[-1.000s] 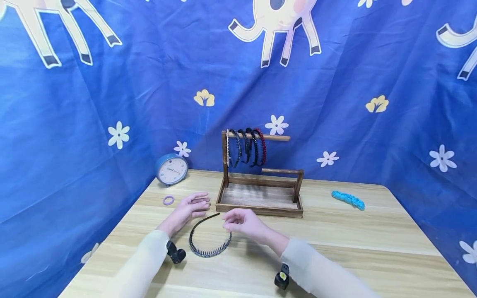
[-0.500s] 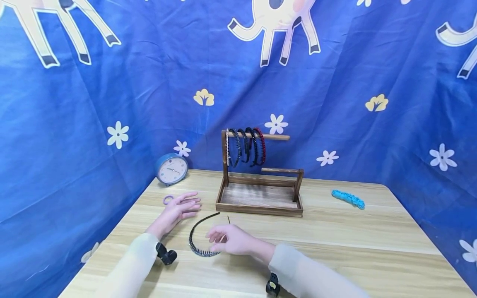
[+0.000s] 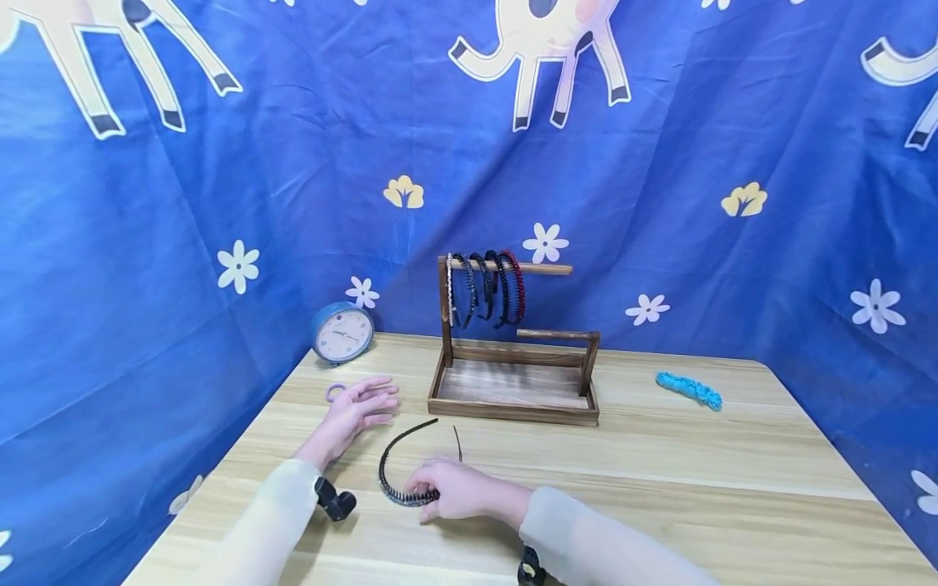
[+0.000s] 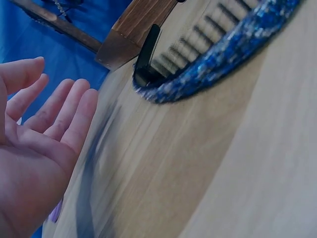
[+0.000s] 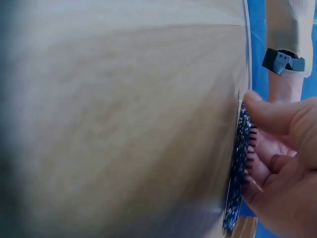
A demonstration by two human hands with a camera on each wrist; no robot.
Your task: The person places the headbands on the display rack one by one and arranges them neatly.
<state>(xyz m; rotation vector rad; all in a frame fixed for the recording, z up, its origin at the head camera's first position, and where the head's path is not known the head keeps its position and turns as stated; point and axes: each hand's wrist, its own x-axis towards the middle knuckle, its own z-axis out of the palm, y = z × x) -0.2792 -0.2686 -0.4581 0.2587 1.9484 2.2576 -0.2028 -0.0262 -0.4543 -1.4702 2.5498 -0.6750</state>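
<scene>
A toothed headband [image 3: 396, 495] with glittery blue covering [image 4: 213, 64] lies on the table in front of the wooden rack, its open ends pointing to the rack. My right hand [image 3: 454, 488] is at its front curve, fingers and thumb curled about the band; the right wrist view shows the fingers against the teeth of the headband [image 5: 237, 163] and the thumb by its edge. Left of the headband, my left hand [image 3: 359, 411] hovers with relaxed, spread fingers and holds nothing. A purple ring [image 3: 334, 391] is partly hidden behind it.
The wooden rack [image 3: 513, 413] has a tray base, a short lower bar and a tall upper bar where several headbands hang, a red one [image 3: 521, 289] outermost. A blue clock [image 3: 342, 332] stands back left. A crinkled bright blue band [image 3: 689, 390] lies right. Blue curtains border the table.
My right hand has moved from the headband's right end toward me, down to its front curve, and has closed on it. My left hand has drawn slightly back to the left, partly covering the ring.
</scene>
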